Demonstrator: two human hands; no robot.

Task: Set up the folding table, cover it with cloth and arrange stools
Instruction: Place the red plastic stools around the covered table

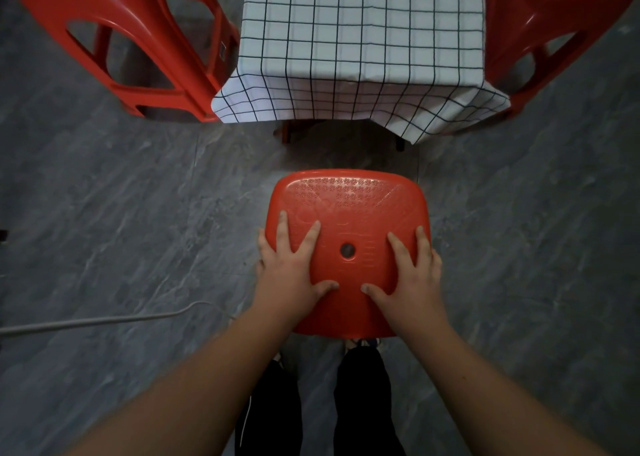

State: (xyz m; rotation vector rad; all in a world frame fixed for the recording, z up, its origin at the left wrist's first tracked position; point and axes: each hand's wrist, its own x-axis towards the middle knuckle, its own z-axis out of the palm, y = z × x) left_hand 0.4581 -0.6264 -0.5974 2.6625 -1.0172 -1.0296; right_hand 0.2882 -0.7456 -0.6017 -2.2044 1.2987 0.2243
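Stool-arranging step: left hand [291,265] and right hand [408,268] lay spread, grip clasping the red stool [349,206] seat's edges; beyond the grip stood the clothed tabletop [360,29], so it likely needed sliding forward.

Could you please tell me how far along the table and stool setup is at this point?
Done: the checked cloth covers the table, with a red stool on its left and another on its right. In hand: the left hand and right hand grip a third stool's seat at the near side. Left: probably just setting it in place.
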